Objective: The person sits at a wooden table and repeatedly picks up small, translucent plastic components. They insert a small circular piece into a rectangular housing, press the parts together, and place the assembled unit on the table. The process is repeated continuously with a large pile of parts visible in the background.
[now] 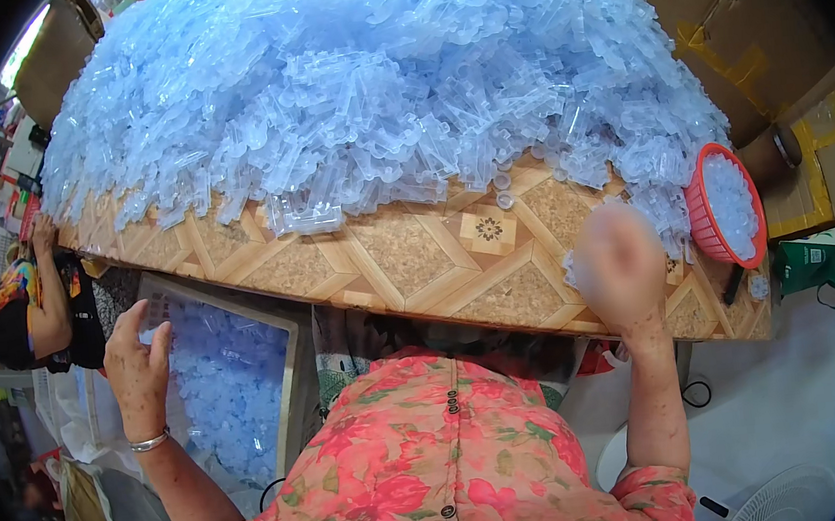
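Observation:
A broad heap of small clear plastic pieces (351,96), bluish in this light, covers most of the table (417,250). My left hand (139,363) is raised off the table's left front, fingers stretched and thumb apart, with nothing in it. Behind and beside it sits a box (290,393) holding more clear pieces (223,380). Over the right front of the table is my right hand (621,266), nearest some loose pieces and the red basket (700,223). It is blurred, so its fingers and anything in them cannot be made out.
The basket holds clear pieces. A black-handled item (732,283) lies at the table's right edge, beside a green bag (820,267). Cardboard (736,19) rises at the back right. Another person (35,307) sits at the far left. A white fan (787,498) stands at the lower right.

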`<action>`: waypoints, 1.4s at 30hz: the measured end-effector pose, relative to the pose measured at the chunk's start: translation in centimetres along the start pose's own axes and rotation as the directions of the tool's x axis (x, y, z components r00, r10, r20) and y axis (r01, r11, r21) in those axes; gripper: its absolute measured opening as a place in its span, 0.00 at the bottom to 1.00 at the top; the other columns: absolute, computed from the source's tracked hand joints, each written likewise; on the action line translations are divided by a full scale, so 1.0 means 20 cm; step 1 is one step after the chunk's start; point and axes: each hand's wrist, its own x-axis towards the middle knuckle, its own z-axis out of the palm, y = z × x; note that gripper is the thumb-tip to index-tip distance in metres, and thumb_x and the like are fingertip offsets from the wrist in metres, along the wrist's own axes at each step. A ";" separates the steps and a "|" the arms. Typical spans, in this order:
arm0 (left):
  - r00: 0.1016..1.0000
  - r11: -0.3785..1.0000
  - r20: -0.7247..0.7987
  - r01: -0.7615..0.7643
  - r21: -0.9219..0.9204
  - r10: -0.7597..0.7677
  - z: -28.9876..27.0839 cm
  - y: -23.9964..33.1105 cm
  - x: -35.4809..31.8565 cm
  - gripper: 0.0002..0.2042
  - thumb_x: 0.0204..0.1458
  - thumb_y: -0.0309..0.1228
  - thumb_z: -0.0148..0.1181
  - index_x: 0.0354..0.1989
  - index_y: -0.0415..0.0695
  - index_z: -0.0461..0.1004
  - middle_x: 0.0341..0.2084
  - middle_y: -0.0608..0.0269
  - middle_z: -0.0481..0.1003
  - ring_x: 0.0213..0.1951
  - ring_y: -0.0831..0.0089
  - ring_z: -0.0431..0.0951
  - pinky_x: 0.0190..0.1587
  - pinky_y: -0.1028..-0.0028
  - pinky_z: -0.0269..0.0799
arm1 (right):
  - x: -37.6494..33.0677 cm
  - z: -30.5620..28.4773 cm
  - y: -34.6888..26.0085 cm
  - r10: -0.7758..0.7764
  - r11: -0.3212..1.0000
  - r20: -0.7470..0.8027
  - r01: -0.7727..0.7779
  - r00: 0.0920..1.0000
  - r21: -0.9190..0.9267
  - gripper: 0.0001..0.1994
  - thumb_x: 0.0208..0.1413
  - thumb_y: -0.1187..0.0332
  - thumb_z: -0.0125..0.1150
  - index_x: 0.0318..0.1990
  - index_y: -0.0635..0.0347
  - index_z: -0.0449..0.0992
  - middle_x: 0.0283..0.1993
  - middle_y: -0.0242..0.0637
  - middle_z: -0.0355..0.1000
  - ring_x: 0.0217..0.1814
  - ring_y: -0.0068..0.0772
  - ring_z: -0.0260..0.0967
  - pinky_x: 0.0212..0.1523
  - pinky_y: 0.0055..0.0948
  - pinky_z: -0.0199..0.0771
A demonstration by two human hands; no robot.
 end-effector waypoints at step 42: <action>0.869 0.226 -0.018 -0.149 -0.963 0.495 0.70 1.47 0.06 0.27 0.52 0.19 0.67 0.63 0.42 0.72 0.44 0.56 0.79 0.34 0.74 0.83 0.36 0.76 0.80 | 0.24 0.25 -0.07 0.085 0.981 -0.072 -0.070 0.994 0.182 0.10 0.66 0.69 0.62 0.47 0.66 0.82 0.31 0.36 0.81 0.30 0.23 0.76 0.34 0.26 0.75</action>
